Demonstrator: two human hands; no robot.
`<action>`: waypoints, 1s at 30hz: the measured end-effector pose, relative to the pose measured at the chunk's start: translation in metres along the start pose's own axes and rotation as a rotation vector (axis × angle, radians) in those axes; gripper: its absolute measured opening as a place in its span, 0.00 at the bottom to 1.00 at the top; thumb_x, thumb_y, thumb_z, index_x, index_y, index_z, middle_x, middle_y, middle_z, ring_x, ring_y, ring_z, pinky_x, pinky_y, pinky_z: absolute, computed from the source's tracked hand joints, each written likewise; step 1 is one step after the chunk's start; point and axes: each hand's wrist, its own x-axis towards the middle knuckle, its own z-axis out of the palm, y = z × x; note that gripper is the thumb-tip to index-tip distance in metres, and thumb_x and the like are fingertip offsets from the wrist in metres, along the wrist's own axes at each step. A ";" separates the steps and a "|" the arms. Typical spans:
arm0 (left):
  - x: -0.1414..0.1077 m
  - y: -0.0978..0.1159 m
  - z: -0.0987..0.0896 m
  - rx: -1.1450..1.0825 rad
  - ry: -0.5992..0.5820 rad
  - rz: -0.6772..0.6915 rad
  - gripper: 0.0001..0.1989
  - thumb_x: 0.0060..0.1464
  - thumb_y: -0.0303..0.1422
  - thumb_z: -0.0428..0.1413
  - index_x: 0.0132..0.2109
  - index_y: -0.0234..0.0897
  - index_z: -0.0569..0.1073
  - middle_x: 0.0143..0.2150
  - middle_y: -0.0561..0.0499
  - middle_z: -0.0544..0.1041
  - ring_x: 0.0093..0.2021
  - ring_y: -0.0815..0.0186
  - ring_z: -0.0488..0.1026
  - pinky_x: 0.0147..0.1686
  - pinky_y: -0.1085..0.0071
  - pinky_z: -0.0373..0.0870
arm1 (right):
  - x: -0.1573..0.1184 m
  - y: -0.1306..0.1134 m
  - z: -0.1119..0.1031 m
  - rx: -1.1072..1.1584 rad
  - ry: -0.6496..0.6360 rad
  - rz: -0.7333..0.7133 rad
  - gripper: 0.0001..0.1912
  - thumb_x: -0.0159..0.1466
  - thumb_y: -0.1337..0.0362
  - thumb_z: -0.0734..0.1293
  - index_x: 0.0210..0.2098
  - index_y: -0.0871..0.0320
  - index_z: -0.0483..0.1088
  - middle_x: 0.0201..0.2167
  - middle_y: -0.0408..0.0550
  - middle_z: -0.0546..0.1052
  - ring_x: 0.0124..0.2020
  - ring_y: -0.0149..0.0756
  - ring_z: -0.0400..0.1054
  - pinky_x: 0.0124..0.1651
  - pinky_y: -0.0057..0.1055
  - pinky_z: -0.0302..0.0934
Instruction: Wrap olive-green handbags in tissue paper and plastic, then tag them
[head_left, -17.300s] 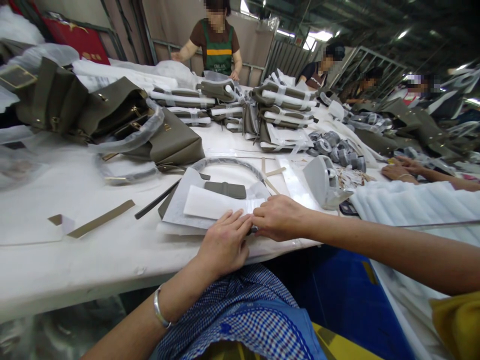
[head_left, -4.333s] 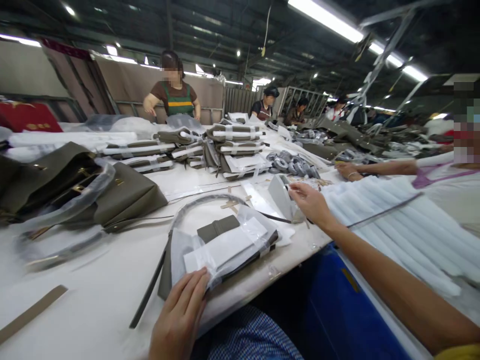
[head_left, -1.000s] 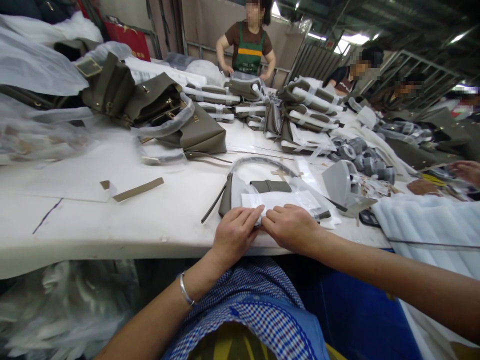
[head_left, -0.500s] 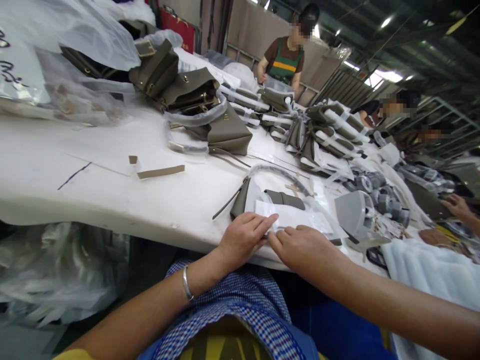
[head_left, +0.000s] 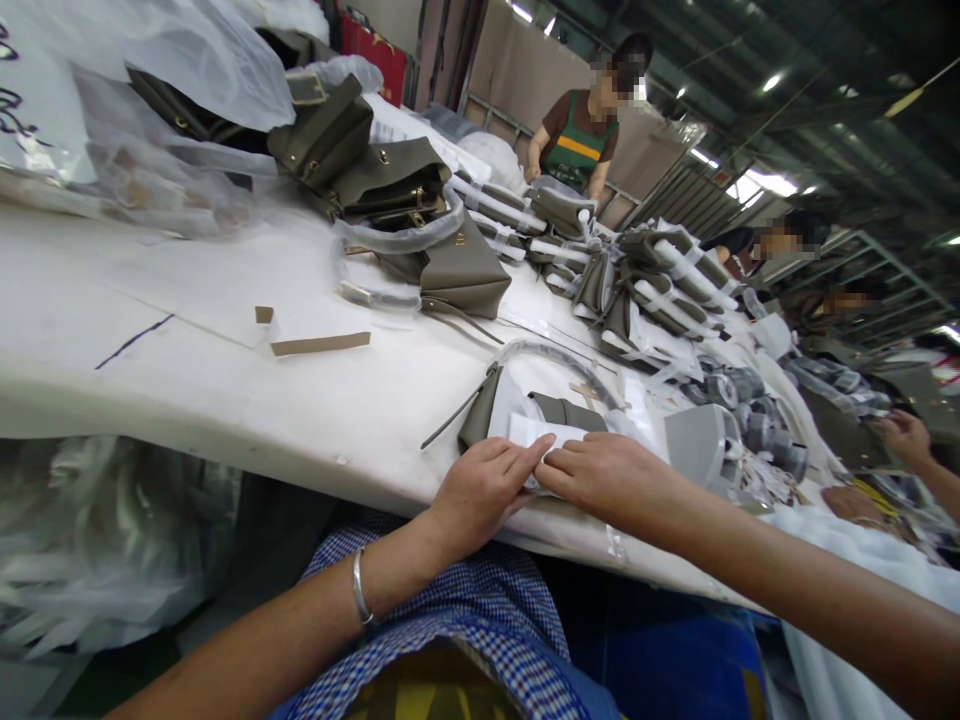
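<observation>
A dark olive handbag (head_left: 480,415) lies at the near edge of the table, its handle (head_left: 574,352) wrapped in clear plastic and arching behind it. White paper (head_left: 529,428) lies over the bag's near part. My left hand (head_left: 491,487) is closed on the bag's near edge, the forefinger stretched along the paper. Right beside it, my right hand (head_left: 604,470) has its fingers bent and pressed together at the same edge; what they pinch is hidden. The fingertips of both hands nearly meet. A dark flap or strap piece (head_left: 566,410) shows behind the right hand.
Another olive handbag (head_left: 465,270) stands open behind, near a brown strip (head_left: 322,344) on the white table (head_left: 187,390). Stacked wrapped bags (head_left: 660,270) fill the back. Grey tape rolls (head_left: 739,385) lie to the right. A co-worker (head_left: 577,140) stands across; another person's hand (head_left: 904,435) is far right.
My right hand and forearm have shifted up over the bag, covering more of the white paper. The left hand stays at the bag's edge. The view has tilted slightly.
</observation>
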 end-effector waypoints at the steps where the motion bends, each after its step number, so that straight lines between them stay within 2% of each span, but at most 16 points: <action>1: 0.000 0.000 0.000 0.000 0.003 0.001 0.38 0.59 0.33 0.60 0.70 0.35 0.51 0.46 0.47 0.78 0.47 0.58 0.71 0.50 0.61 0.70 | 0.001 0.005 0.000 0.020 -0.012 -0.032 0.06 0.66 0.72 0.65 0.42 0.61 0.72 0.32 0.49 0.79 0.30 0.36 0.73 0.31 0.31 0.61; 5: 0.000 -0.001 0.000 -0.016 0.019 0.013 0.39 0.58 0.32 0.60 0.70 0.36 0.50 0.47 0.48 0.78 0.47 0.58 0.71 0.50 0.62 0.70 | 0.002 0.017 0.001 0.151 -0.048 -0.102 0.10 0.65 0.71 0.67 0.47 0.60 0.72 0.39 0.49 0.80 0.37 0.36 0.75 0.37 0.30 0.65; 8: 0.000 -0.001 0.000 -0.018 0.013 0.012 0.39 0.58 0.31 0.61 0.70 0.38 0.50 0.48 0.48 0.78 0.47 0.58 0.71 0.50 0.61 0.71 | -0.001 0.020 0.000 0.210 -0.044 -0.108 0.13 0.64 0.72 0.68 0.49 0.60 0.72 0.40 0.49 0.80 0.40 0.35 0.74 0.41 0.30 0.66; 12: 0.000 0.000 0.000 -0.025 -0.010 -0.007 0.40 0.58 0.31 0.61 0.71 0.39 0.50 0.48 0.48 0.78 0.48 0.58 0.71 0.51 0.60 0.70 | -0.004 0.022 -0.007 0.116 -0.025 -0.095 0.13 0.61 0.75 0.69 0.46 0.62 0.73 0.36 0.51 0.80 0.35 0.37 0.74 0.37 0.32 0.66; 18: 0.000 0.000 -0.001 -0.027 -0.008 0.000 0.40 0.57 0.31 0.62 0.71 0.41 0.50 0.48 0.49 0.78 0.47 0.58 0.71 0.50 0.61 0.70 | -0.012 0.020 -0.015 0.080 -0.019 -0.016 0.08 0.61 0.74 0.69 0.38 0.57 0.73 0.30 0.46 0.79 0.32 0.37 0.73 0.32 0.31 0.60; 24: 0.001 0.000 -0.001 -0.029 -0.019 -0.004 0.41 0.57 0.32 0.62 0.71 0.40 0.49 0.47 0.50 0.78 0.46 0.59 0.72 0.50 0.62 0.70 | -0.016 0.010 -0.024 0.137 0.044 -0.071 0.09 0.63 0.74 0.65 0.41 0.58 0.73 0.35 0.48 0.79 0.36 0.38 0.73 0.35 0.32 0.61; 28: 0.002 0.000 -0.002 -0.027 0.002 -0.015 0.43 0.55 0.31 0.63 0.71 0.40 0.49 0.48 0.51 0.78 0.46 0.60 0.72 0.49 0.63 0.70 | -0.012 0.010 -0.024 0.114 0.022 -0.015 0.09 0.64 0.75 0.63 0.41 0.59 0.71 0.33 0.48 0.79 0.29 0.36 0.71 0.33 0.32 0.60; 30: 0.002 0.000 -0.002 -0.024 -0.005 -0.013 0.43 0.54 0.31 0.64 0.70 0.40 0.50 0.48 0.51 0.78 0.47 0.59 0.71 0.49 0.62 0.70 | -0.012 0.014 -0.022 0.170 0.035 0.010 0.10 0.66 0.75 0.62 0.43 0.59 0.70 0.33 0.47 0.79 0.30 0.35 0.72 0.33 0.31 0.60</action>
